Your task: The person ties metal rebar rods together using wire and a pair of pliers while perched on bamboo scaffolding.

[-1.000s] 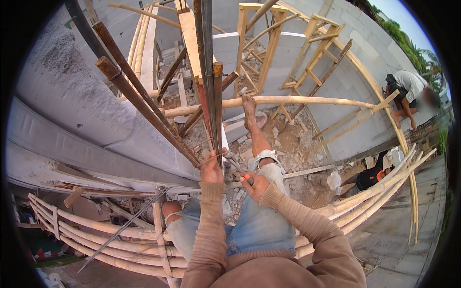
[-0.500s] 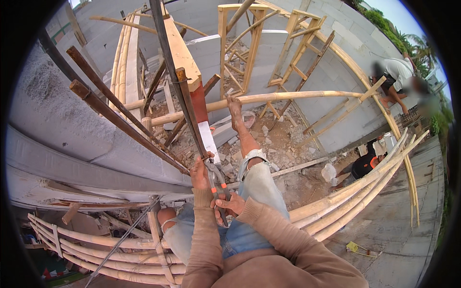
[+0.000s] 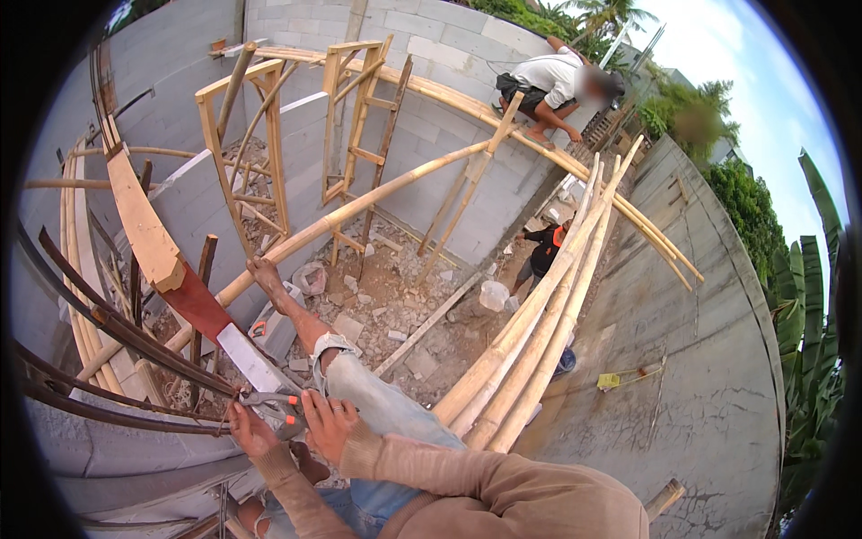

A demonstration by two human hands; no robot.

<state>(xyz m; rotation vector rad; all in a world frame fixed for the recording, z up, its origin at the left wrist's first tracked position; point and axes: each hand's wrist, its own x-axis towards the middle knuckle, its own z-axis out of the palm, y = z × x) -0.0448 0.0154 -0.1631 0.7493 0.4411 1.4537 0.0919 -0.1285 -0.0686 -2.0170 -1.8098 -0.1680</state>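
Right hand [image 3: 329, 426] is grasping the pincers [image 3: 269, 402] by their orange-marked handles, fingers lying over the grips. Left hand [image 3: 251, 429] is curling at the pincer head, just beside the lower ends of the dark metal bars [image 3: 166, 355]; cannot tell whether its fingers are pinching wire, bar or tool. Pincers are lying between the two hands, head pointing toward the bars. A timber beam [image 3: 144, 225] is leaning beyond, its near end meeting a red section [image 3: 193, 301]. Wearer's bare foot [image 3: 269, 277] is resting on a bamboo pole [image 3: 377, 196] above rubble [image 3: 359, 305]. A bundle of bamboo poles [image 3: 548, 350] is slanting up at right. One co-worker in a white shirt [image 3: 548, 85] is crouching at the top edge of the block wall [image 3: 422, 54]; another, in dark clothing with orange [image 3: 545, 254], is showing partly behind the bundle.
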